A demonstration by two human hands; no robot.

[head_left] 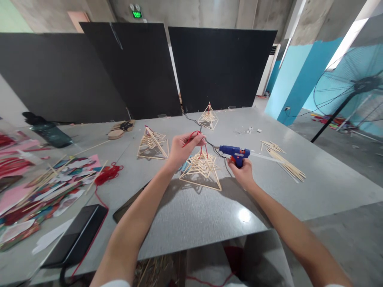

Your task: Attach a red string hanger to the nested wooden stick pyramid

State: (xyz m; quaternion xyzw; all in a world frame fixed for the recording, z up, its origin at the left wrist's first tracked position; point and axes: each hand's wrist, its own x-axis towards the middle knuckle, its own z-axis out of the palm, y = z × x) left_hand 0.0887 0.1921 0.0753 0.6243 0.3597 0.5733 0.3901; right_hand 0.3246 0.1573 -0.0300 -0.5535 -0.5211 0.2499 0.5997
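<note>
My left hand [184, 148] pinches red yarn [191, 137] above the top of a stick pyramid [203, 169], which stands on the grey table. Strands of the yarn hang down to the pyramid's upper part. In my right hand [243, 172] is a blue glue gun [235, 153], its nozzle pointing left toward my left fingers. A clear glue stick [266, 158] juts from the gun's back. The exact tip of the pyramid is partly hidden by the left fingers and yarn.
Two more stick pyramids [152, 143] [208, 118] stand behind. Loose sticks [285, 163] lie at right. On the left are a red yarn bundle [109, 173], paper scraps [64, 187], a black case [76, 235] and a dark bottle [50, 133]. A black cord runs behind the gun.
</note>
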